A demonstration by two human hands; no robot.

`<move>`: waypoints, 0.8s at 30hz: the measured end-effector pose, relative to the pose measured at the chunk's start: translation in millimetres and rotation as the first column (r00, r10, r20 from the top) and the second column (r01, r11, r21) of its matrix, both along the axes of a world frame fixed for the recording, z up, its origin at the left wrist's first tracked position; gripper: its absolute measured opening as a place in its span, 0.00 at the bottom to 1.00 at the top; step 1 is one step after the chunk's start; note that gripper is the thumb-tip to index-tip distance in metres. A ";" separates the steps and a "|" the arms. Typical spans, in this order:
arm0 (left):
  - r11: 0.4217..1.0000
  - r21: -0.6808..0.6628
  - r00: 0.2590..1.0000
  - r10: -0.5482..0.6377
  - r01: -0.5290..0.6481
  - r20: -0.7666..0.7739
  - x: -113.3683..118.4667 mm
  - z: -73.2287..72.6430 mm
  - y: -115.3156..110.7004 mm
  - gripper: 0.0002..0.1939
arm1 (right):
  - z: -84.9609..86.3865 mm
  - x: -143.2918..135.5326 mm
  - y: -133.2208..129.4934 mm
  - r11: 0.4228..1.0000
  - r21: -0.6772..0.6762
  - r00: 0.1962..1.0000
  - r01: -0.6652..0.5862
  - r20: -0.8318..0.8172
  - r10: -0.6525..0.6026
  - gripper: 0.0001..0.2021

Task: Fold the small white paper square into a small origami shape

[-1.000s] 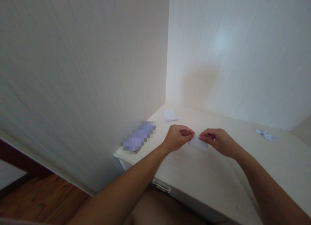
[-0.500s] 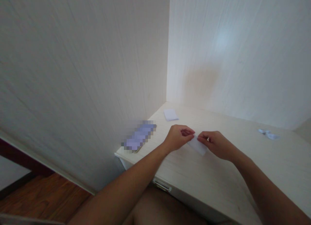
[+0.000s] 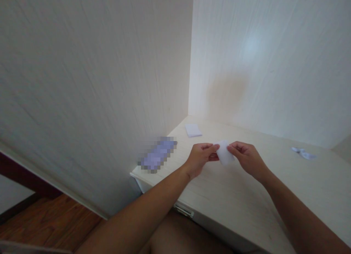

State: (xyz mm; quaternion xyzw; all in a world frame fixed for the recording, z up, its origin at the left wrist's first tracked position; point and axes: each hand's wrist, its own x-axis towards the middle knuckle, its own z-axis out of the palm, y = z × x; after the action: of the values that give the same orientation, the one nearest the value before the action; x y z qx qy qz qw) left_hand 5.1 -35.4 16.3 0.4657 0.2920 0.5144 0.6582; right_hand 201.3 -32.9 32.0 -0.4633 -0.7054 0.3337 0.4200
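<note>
- The person holds a small, thin white sheet of paper [image 3: 225, 154] above the desk [image 3: 233, 199], which is pale and wood-grained; the sheet is nearer the person than the flat, square piece of folded white paper [image 3: 193, 130], and to its right.
- The left hand [image 3: 199, 159] pinches the sheet's left side: its thumb lies over the face, its other fingers partly below and behind.
- The right hand [image 3: 246, 157] has thumb and index finger closed on the sheet's right edge, the other fingers curled.
- A second ago the sheet hung below both sets of fingertips, and half a second ago it slanted down to the right; now it stands higher between the hands, more of its face showing.
- The left hand has turned, its thumb now on top of the sheet.
- Left of the folded paper and nearer the person, a purple, oblong, pixelated object [image 3: 157, 154] lies where it was.
- Far to the right of the folded paper, small, crumpled whitish scraps [image 3: 304, 152] also rest unmoved.
</note>
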 end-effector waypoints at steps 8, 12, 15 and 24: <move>1.000 -0.007 1.000 0.016 -0.016 -0.003 -4.0 -1.2 3.1 0.18 | -3.9 -1.0 1.3 1.000 -0.021 0.999 0.019 -0.033 -0.020 0.15; 1.000 0.010 1.000 -0.010 0.010 -0.030 -7.8 0.9 4.0 0.19 | -5.5 1.5 2.3 1.000 -0.006 1.000 0.009 -0.013 -0.009 0.15; 1.000 0.017 0.999 -0.017 0.018 -0.047 -10.5 2.0 4.1 0.19 | -5.2 2.9 2.5 1.000 -0.013 1.000 -0.012 -0.012 0.012 0.15; 1.000 0.018 0.996 -0.003 0.005 -0.089 -11.1 0.1 6.0 0.20 | -5.4 5.1 4.4 0.998 0.060 0.995 -0.010 0.104 0.004 0.17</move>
State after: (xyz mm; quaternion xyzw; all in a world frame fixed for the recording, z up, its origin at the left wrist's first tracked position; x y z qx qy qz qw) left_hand -6.0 -29.3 16.4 0.4945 0.3154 0.4946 0.6414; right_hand 206.5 -28.6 26.5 -0.4646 -0.7378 0.2890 0.3953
